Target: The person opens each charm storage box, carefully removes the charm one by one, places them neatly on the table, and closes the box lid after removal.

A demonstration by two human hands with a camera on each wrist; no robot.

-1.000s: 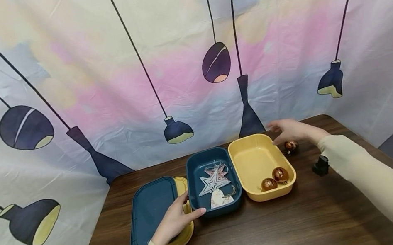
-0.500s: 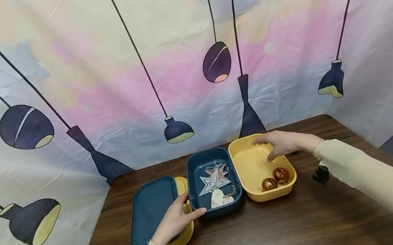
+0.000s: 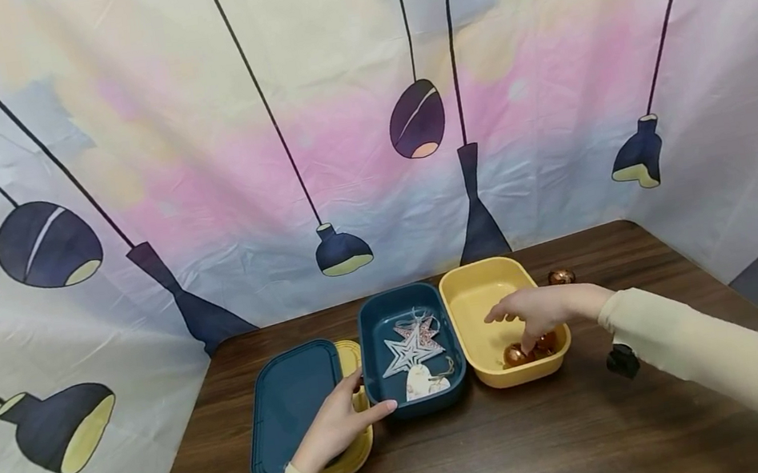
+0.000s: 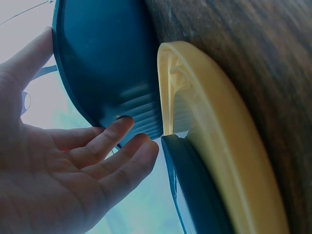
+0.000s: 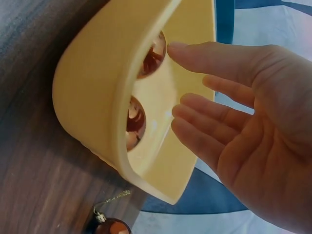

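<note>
My left hand rests at the near left corner of a dark blue box. In the left wrist view its thumb touches the blue rim and its relaxed fingers lie along the outer wall. Inside the box are a white star ornament, a pinkish star and a white heart-like tag. Over the yellow box hovers my right hand, fingers spread and holding nothing. Beneath it lie two shiny copper Christmas baubles, partly hidden by the hand in the head view.
Another copper bauble with a gold cord lies on the wooden table, right of the yellow box. Left of the blue box, a dark blue lid lies on a yellow lid. A printed cloth hangs behind.
My right hand has moved left from beside the outer bauble to over the yellow box, then nearer the front, above the two baubles. My left hand has stayed put.
</note>
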